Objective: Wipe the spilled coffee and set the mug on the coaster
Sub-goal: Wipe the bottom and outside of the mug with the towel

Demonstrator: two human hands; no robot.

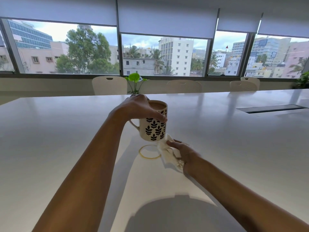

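Pale chairs line far edge of white surface, w/ small green plant between two. Dark cable slot at right. Windows w/ half-lowered blinds behind.

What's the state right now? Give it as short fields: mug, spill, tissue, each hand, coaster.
mug: lifted off the table, coffee inside, handle toward the left
spill: coffee ring on table, under the mug
tissue: crumpled, touching the ring's right edge
left hand: holds mug from above by the rim
right hand: holds tissue
coaster: not in view
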